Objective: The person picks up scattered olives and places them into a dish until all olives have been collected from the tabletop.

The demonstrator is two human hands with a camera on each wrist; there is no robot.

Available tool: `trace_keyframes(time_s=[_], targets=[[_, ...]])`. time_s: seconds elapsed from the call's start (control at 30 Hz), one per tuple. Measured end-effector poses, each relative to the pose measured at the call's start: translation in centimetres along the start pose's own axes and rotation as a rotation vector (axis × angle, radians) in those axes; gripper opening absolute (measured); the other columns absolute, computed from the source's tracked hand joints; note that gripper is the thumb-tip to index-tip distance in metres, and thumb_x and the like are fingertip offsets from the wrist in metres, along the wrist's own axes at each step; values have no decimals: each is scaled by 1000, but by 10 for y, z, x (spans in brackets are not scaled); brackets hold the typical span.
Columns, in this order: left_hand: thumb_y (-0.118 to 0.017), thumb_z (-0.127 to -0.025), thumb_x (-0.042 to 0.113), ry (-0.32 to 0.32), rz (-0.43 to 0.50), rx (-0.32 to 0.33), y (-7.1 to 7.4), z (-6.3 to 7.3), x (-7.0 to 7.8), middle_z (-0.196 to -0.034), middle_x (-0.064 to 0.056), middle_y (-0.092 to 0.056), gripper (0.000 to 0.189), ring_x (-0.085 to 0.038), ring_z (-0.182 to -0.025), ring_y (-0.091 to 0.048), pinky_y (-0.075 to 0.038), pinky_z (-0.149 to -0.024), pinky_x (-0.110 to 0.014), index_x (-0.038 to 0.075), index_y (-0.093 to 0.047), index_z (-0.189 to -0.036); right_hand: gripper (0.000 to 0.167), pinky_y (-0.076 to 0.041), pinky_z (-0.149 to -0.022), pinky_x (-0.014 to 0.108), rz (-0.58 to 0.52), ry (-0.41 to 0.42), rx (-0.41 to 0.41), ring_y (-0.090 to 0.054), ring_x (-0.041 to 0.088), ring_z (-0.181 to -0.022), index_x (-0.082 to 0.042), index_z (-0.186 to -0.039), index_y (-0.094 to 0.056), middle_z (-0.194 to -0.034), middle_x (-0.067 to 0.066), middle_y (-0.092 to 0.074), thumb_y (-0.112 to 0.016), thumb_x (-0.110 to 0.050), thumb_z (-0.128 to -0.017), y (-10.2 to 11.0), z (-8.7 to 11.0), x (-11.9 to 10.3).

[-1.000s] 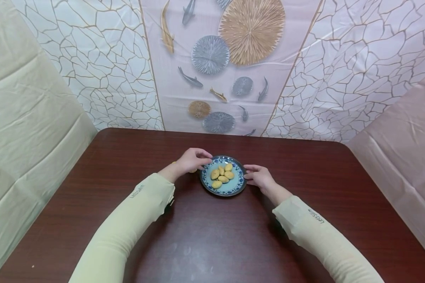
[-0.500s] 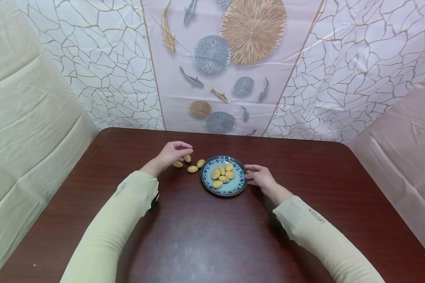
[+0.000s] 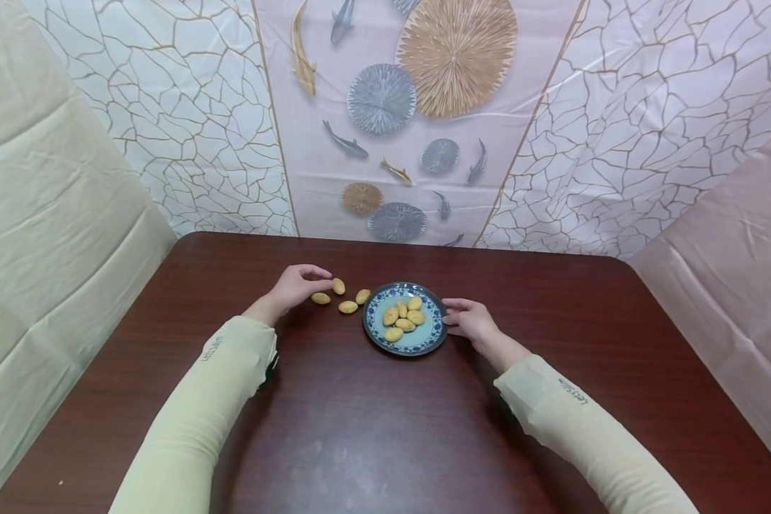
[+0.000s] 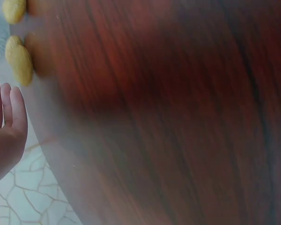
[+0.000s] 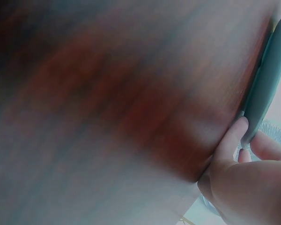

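At the back of the table, a round plate [image 3: 373,330] with a blue floral rim holds several small yellow oval pieces [image 3: 405,325] resembling baby potatoes. My right hand [image 3: 475,325] pinches the plate's right edge; the right wrist view shows thumb and finger on either side of the rim. Left of the plate, several more yellow pieces lie loose, among them one near piece [image 3: 348,307] and one at the rim [image 3: 363,296]. My left hand [image 3: 294,285] is extended, its fingertips right beside the farthest piece [image 3: 338,286], with another piece [image 3: 320,298] just below its fingers.
The dark red-brown wooden table [image 3: 360,428] runs back to a patterned curtain [image 3: 385,178]. Pale cloth panels [image 3: 51,214] stand along both sides.
My left hand has moved from the plate's left rim leftward to the loose yellow pieces, bringing them into view, then slightly lower. The right hand and the plate have stayed in place.
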State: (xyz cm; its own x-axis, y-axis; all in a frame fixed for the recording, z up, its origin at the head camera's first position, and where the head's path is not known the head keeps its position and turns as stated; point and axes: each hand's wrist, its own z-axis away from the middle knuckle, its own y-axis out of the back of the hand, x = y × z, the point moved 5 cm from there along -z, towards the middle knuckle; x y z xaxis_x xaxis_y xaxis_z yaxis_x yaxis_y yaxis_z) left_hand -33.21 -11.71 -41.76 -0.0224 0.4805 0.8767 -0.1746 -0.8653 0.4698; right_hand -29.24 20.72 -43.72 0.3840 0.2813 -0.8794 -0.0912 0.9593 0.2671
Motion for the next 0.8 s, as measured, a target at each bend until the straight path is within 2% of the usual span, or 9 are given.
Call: trace_keyframes(time_s=[0.2, 0.33, 0.57, 0.67, 0.8], targets=[[-66, -86, 18, 36, 9, -37, 3, 1, -14, -123, -17, -59, 36, -15, -93, -57, -51, -81, -28, 0, -62, -117, 46, -55, -80, 27, -6, 2, 1, -56, 9, -87, -2, -135, -48, -123, 16, -54, -55, 3, -89, 0, 0, 0], [-69, -84, 17, 46, -22, -54, 2, 3, -19, -116, -16, -62, 37, -14, -91, -58, -50, -79, -26, -1, -62, -116, 46, -55, -82, 28, -2, -1, 0, -56, 11, -91, -3, -135, -48, -126, 17, -54, -55, 2, -89, -1, 0, -1], [-69, -81, 12, 14, -160, -18, 2, 4, -17, -98, -13, -66, 29, -19, -85, -56, -43, -69, -20, -3, -67, -106, 47, -55, -81, 27, 1, -5, 6, -56, 12, -93, -3, -135, -48, -126, 17, -53, -55, 3, -89, -1, 0, -2], [-68, -83, 17, 31, -200, -23, 2, 5, -17, -100, -14, -66, 28, -19, -85, -54, -42, -69, -22, -1, -68, -106, 47, -55, -82, 28, 0, 0, 3, -56, 12, -92, -2, -135, -48, -126, 17, -53, -54, 2, -89, -1, 0, -1], [-67, -86, 22, 61, -206, -36, 2, 6, -17, -108, -15, -65, 30, -19, -88, -56, -43, -71, -22, 1, -68, -107, 46, -55, -83, 28, -6, 3, 4, -56, 11, -92, -2, -135, -48, -127, 18, -53, -55, 3, -89, -1, -1, 0]])
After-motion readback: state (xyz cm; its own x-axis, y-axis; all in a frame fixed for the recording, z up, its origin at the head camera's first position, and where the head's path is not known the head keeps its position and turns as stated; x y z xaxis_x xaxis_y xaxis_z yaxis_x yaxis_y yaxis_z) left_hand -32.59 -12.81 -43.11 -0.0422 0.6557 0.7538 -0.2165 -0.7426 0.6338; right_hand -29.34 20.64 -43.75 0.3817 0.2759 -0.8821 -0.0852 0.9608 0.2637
